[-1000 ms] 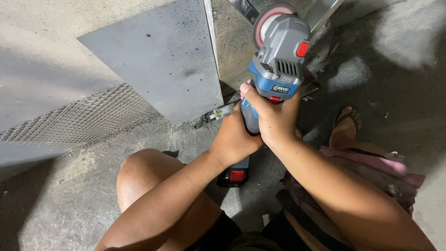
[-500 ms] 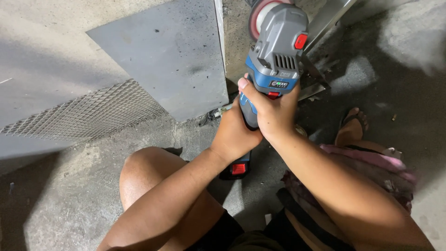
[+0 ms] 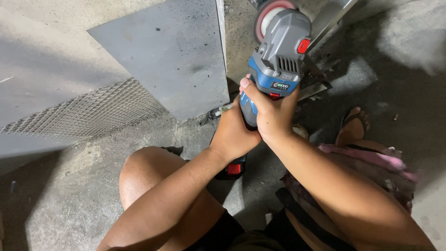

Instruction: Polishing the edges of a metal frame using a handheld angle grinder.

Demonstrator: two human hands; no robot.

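A grey and blue cordless angle grinder (image 3: 281, 56) points away from me, its pink-rimmed disc (image 3: 268, 14) at the top of the head view. My right hand (image 3: 271, 111) wraps the blue body just behind the grey head. My left hand (image 3: 231, 132) grips the handle lower down, above the black battery with a red clip (image 3: 233, 169). The disc sits beside the edge of a flat grey metal plate (image 3: 172, 56) and a narrow metal strip (image 3: 327, 18). Whether the disc touches either is hidden.
An expanded metal mesh sheet (image 3: 88, 114) lies to the left on the concrete floor (image 3: 60, 195). My bare left knee (image 3: 144, 174) is in front; my right foot in a sandal (image 3: 353, 125) rests to the right. Metal scraps (image 3: 313, 90) lie near the grinder.
The grinder and both hands have shifted slightly up and away from me, toward the plate's edge. The grip is unchanged.
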